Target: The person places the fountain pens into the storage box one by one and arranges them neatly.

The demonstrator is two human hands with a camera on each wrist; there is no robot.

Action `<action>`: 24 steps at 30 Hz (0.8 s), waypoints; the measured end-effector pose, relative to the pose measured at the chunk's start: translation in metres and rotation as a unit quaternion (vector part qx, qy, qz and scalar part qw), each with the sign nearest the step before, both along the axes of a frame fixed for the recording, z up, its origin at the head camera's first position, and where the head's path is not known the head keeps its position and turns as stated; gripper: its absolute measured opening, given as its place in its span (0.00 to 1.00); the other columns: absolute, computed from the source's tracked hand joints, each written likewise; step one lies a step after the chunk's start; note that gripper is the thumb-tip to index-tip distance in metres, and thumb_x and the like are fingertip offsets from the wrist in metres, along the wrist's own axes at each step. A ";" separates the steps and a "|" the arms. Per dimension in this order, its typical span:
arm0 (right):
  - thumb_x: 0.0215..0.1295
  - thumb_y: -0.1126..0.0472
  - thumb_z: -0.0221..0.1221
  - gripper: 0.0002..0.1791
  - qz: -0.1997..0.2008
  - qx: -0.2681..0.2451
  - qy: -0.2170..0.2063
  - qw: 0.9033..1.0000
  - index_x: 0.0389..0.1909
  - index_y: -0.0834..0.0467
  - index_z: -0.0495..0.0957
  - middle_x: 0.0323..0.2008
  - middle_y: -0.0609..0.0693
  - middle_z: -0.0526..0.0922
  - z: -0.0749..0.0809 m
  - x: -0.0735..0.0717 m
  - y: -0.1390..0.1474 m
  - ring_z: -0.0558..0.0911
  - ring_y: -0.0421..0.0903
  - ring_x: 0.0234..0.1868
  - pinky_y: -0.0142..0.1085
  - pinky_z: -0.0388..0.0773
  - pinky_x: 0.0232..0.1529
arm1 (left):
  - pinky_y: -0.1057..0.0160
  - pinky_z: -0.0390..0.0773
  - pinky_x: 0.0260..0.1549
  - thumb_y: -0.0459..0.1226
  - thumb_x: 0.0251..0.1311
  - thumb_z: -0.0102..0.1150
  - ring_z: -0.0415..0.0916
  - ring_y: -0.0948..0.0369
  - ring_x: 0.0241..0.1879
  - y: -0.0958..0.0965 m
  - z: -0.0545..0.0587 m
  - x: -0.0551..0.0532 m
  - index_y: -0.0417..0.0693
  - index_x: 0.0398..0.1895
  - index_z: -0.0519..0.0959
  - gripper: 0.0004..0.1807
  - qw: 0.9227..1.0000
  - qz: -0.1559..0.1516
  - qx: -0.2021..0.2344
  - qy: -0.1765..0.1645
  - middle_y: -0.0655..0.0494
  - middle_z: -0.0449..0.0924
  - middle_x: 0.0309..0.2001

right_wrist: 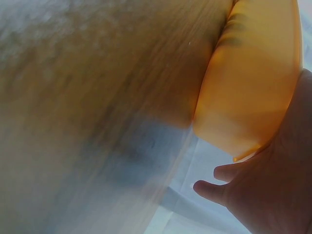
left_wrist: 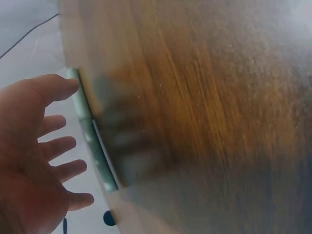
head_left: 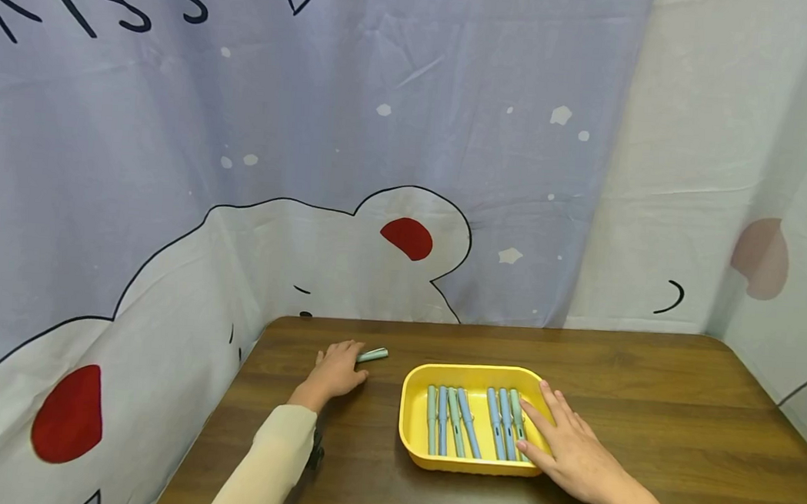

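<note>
A light green pen (head_left: 372, 355) lies on the table near its back left. My left hand (head_left: 338, 370) is over the pen's left end, fingers spread. In the left wrist view the thumb overlaps one end of this pen (left_wrist: 90, 124); whether it touches cannot be told. My right hand (head_left: 575, 451) reaches over the right rim of a yellow tray (head_left: 411, 447), its fingers extended and the thumb just above the rightmost green pen (head_left: 515, 407). In the right wrist view the hand (right_wrist: 273, 187) is beside the tray's outer wall (right_wrist: 243, 92).
Blue pens (head_left: 442, 420) and green pens stand side by side inside the tray, in a left group of several and a right group of three. Beneath is a brown wooden table (head_left: 632, 374). A printed curtain (head_left: 327, 147) hangs behind and at both sides.
</note>
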State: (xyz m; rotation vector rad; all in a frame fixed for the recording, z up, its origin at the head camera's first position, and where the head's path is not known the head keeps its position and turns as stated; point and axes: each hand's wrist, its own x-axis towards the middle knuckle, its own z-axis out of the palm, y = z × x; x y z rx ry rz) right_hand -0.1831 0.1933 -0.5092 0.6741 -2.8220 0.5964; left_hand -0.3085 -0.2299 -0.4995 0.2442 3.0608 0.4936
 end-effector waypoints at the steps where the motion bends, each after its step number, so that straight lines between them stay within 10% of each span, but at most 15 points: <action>1: 0.74 0.39 0.55 0.35 0.000 0.000 0.000 1.000 0.74 0.53 0.68 0.79 0.65 0.51 0.000 0.000 0.000 0.57 0.70 0.75 0.71 0.63 0.63 | 0.28 0.50 0.69 0.44 0.68 0.63 0.55 0.39 0.74 0.000 -0.001 0.000 0.44 0.74 0.66 0.34 1.000 0.002 -0.001 -0.002 0.39 0.62 0.74; 11: 0.74 0.39 0.55 0.35 0.000 0.001 0.002 1.000 0.74 0.54 0.67 0.79 0.65 0.50 -0.002 0.000 0.000 0.59 0.71 0.74 0.71 0.63 0.62 | 0.31 0.51 0.70 0.43 0.70 0.61 0.59 0.38 0.71 -0.002 -0.009 0.001 0.41 0.73 0.67 0.32 1.000 0.019 0.006 -0.015 0.39 0.67 0.70; 24: 0.74 0.39 0.55 0.35 0.001 -0.002 0.004 1.000 0.74 0.54 0.68 0.78 0.66 0.51 0.000 0.001 0.000 0.60 0.71 0.73 0.71 0.63 0.62 | 0.48 0.80 0.48 0.34 0.68 0.63 0.74 0.49 0.50 -0.005 -0.013 -0.001 0.44 0.60 0.80 0.18 0.997 0.008 -0.071 0.036 0.46 0.78 0.49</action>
